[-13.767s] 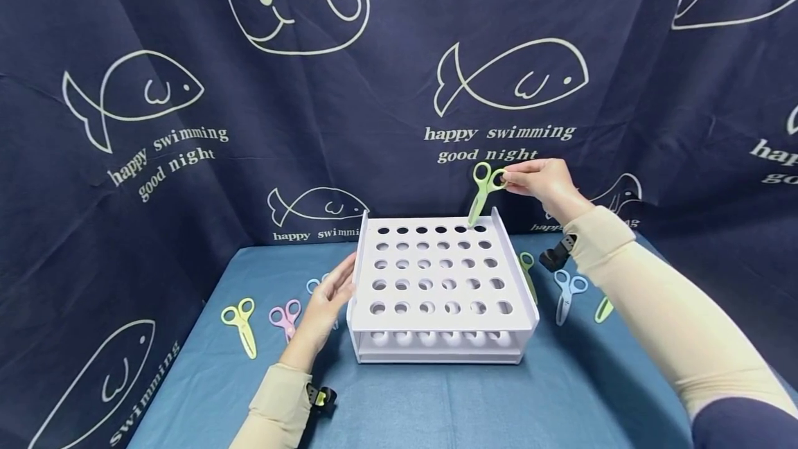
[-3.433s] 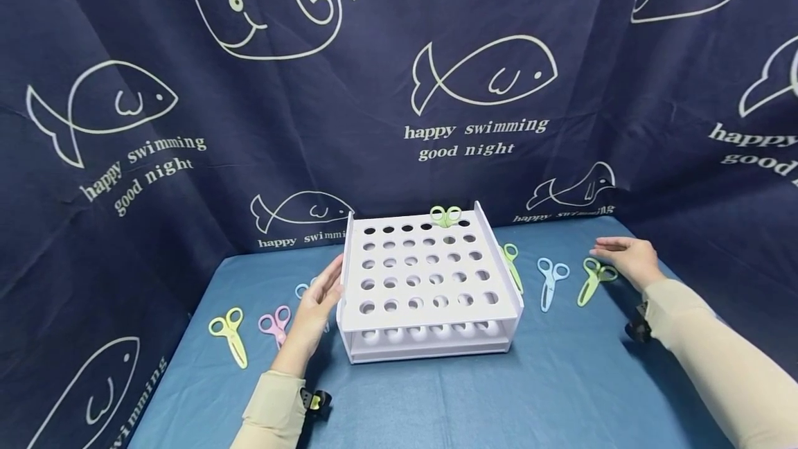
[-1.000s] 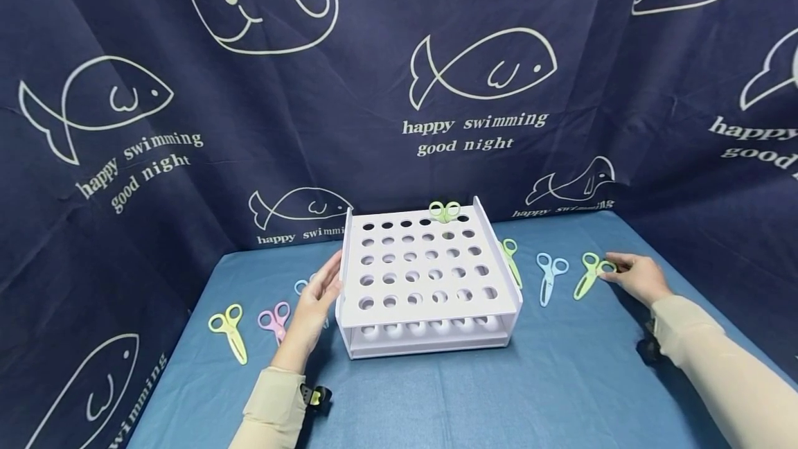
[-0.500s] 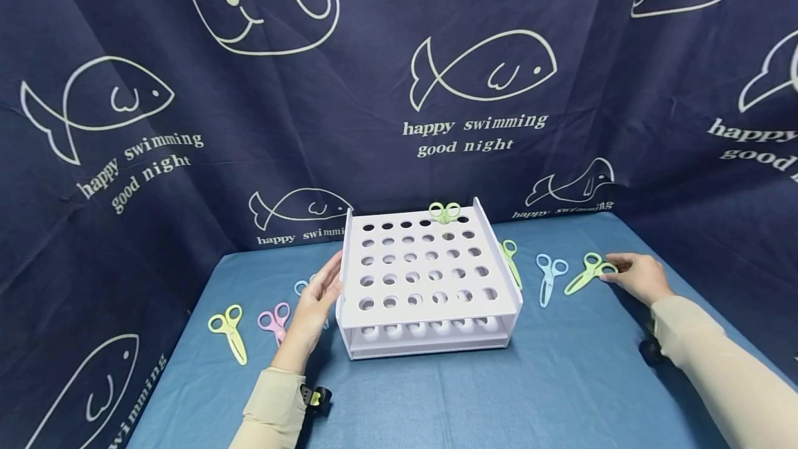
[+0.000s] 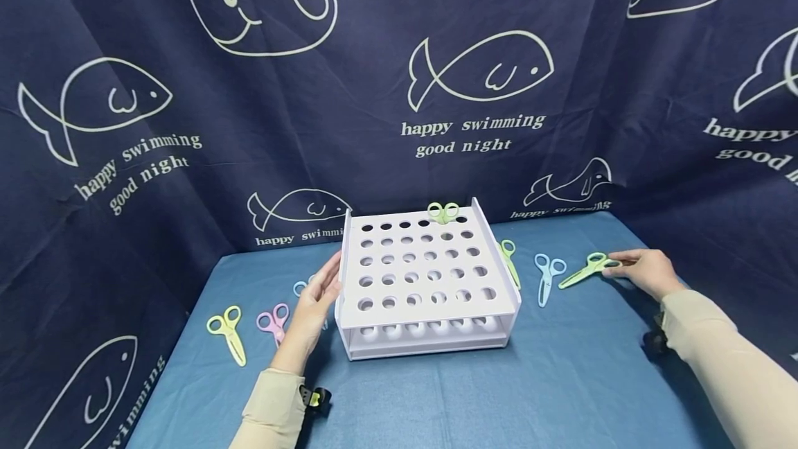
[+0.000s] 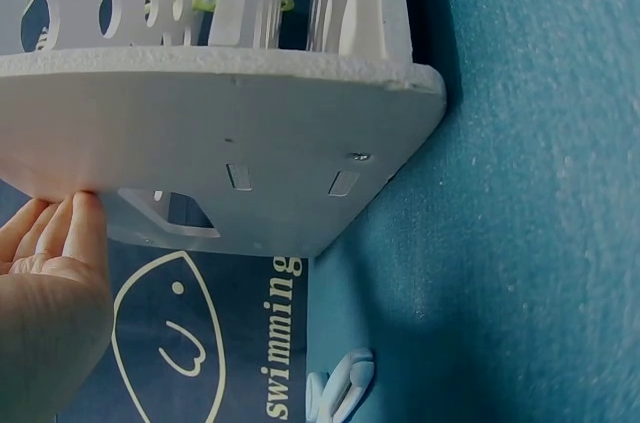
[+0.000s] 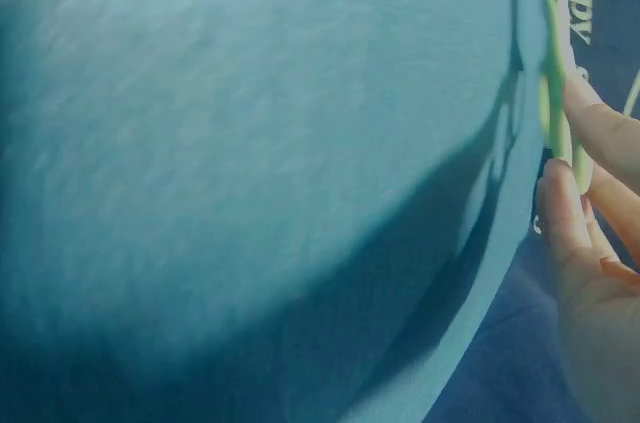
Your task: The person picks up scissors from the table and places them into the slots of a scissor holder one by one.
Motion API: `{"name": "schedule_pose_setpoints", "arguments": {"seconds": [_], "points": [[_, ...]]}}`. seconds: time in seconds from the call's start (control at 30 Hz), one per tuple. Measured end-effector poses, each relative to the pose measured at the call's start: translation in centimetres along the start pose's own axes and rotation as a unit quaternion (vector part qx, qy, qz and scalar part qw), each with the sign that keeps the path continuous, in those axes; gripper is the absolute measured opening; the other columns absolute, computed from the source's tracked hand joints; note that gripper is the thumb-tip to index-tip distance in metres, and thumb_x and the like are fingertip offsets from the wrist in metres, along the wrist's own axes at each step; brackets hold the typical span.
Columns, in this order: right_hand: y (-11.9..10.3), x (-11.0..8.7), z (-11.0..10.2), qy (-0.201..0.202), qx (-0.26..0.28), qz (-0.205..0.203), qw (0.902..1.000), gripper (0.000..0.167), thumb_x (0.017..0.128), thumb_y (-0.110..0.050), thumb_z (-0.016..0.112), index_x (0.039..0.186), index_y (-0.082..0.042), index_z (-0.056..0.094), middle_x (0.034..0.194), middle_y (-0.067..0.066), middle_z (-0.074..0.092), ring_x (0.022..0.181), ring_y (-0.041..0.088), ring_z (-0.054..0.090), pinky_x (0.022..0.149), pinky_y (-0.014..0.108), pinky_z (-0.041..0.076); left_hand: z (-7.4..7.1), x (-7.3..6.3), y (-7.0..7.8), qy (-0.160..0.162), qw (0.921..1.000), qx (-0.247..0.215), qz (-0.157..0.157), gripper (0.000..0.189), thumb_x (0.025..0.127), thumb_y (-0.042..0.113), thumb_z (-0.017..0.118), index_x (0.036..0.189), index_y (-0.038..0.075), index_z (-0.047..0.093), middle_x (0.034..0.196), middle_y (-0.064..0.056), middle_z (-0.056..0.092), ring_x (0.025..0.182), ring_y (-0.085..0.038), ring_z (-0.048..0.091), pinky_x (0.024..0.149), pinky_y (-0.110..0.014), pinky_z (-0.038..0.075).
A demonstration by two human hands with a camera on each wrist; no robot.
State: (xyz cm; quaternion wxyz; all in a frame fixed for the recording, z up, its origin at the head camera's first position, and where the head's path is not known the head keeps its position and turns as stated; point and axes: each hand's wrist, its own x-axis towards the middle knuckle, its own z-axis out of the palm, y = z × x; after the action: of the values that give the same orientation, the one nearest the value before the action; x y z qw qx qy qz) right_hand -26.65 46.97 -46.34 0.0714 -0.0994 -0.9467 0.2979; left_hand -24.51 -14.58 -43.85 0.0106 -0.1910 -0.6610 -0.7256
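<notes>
My right hand (image 5: 651, 273) pinches the handle of a pair of green scissors (image 5: 586, 271) at the table's right side, blades pointing left. In the right wrist view, thumb and fingertips (image 7: 565, 193) hold the green loop just over the cloth. My left hand (image 5: 314, 302) rests straight fingers on the left side panel of a white rack (image 5: 419, 310) with rows of round holes. Another pair of green scissors (image 5: 443, 213) stands in a back-row hole, loops up. Blue scissors (image 5: 546, 276) lie left of my right hand.
Right beside the rack lie green scissors (image 5: 509, 262), partly hidden by its side panel. On the left are yellow scissors (image 5: 228, 334), pink scissors (image 5: 274, 321) and blue scissors (image 5: 300, 288), the last two partly behind my left arm. A dark printed curtain (image 5: 374, 123) hangs behind the table.
The green scissors held over the rack earlier now stand in its back row. My right hand has moved right, taken another green pair and turned its blades leftward. My left hand stays at the rack.
</notes>
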Motion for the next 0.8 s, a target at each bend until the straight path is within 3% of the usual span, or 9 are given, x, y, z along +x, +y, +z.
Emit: {"name": "schedule_pose_setpoints", "arguments": {"seconds": [0.1,0.23,0.3,0.37,0.5,0.63,0.73,0.8], "points": [[0.05,0.0,-0.1,-0.012,0.033,0.022,0.9992,0.06,0.079,-0.029,0.079,0.125,0.006,0.061,0.123,0.03,0.06,0.076,-0.01,0.047,0.062,0.017,0.045,-0.03,0.04,0.02,0.0,1.0,0.001,-0.001,0.053,0.101,0.013,0.048,0.151,0.004,0.031,0.156,-0.016,0.031,0.145,-0.026,0.029,0.11,-0.012,0.032],[0.17,0.11,-0.1,-0.023,0.087,0.047,0.9948,0.062,0.084,-0.028,0.075,0.13,0.008,0.055,0.132,0.032,0.054,0.073,-0.019,0.043,0.062,0.012,0.047,-0.09,0.02,0.03,-0.002,1.0,0.002,-0.002,0.053,0.101,0.012,0.048,0.151,0.004,0.03,0.156,-0.017,0.031,0.145,-0.027,0.029,0.11,-0.012,0.032],[0.17,0.2,-0.14,-0.029,0.118,0.06,0.9907,0.061,0.086,-0.026,0.073,0.132,0.009,0.053,0.125,0.027,0.061,0.073,-0.019,0.046,0.063,0.012,0.05,-0.11,-0.02,0.04,-0.002,1.0,0.003,-0.002,0.053,0.101,0.011,0.047,0.151,0.003,0.03,0.156,-0.017,0.031,0.144,-0.027,0.029,0.11,-0.012,0.032],[0.14,0.28,-0.27,-0.039,0.147,0.082,0.985,0.061,0.087,-0.022,0.072,0.134,0.01,0.05,0.106,0.01,0.071,0.072,-0.018,0.05,0.063,0.012,0.052,-0.11,-0.04,0.04,0.0,1.0,0.004,-0.003,0.053,0.101,0.011,0.047,0.151,0.003,0.03,0.156,-0.017,0.031,0.144,-0.028,0.029,0.11,-0.012,0.032],[0.01,0.42,-0.59,-0.071,0.228,0.142,0.9608,0.059,0.087,-0.008,0.069,0.134,0.017,0.044,0.077,-0.015,0.066,0.066,-0.01,0.06,0.066,0.019,0.058,-0.12,-0.07,0.08,0.004,1.0,0.006,-0.004,0.053,0.101,0.011,0.048,0.151,0.004,0.031,0.156,-0.017,0.032,0.144,-0.027,0.03,0.109,-0.012,0.032],[-0.09,0.36,-0.76,-0.08,0.295,0.188,0.9336,0.044,0.083,0.005,0.069,0.123,0.017,0.055,0.067,-0.011,0.067,0.063,-0.001,0.067,0.067,0.025,0.061,-0.03,-0.01,0.12,0.003,1.0,0.004,-0.004,0.053,0.101,0.011,0.048,0.151,0.004,0.031,0.156,-0.017,0.032,0.144,-0.027,0.03,0.11,-0.012,0.032],[-0.19,0.34,-0.74,-0.072,0.311,0.207,0.9248,0.03,0.082,0.008,0.069,0.111,0.005,0.066,0.065,-0.01,0.067,0.062,0.001,0.067,0.068,0.027,0.061,0.02,0.0,0.14,0.004,1.0,0.004,-0.005,0.053,0.101,0.011,0.048,0.151,0.004,0.031,0.156,-0.017,0.032,0.144,-0.027,0.03,0.11,-0.012,0.032],[-0.34,0.42,-0.71,-0.063,0.316,0.208,0.9235,0.032,0.082,0.008,0.068,0.113,0.003,0.065,0.066,-0.01,0.067,0.062,0.002,0.068,0.069,0.027,0.061,0.02,-0.01,0.15,0.005,1.0,0.004,-0.006,0.053,0.101,0.011,0.048,0.151,0.004,0.031,0.156,-0.017,0.032,0.144,-0.027,0.03,0.109,-0.012,0.032]]}}
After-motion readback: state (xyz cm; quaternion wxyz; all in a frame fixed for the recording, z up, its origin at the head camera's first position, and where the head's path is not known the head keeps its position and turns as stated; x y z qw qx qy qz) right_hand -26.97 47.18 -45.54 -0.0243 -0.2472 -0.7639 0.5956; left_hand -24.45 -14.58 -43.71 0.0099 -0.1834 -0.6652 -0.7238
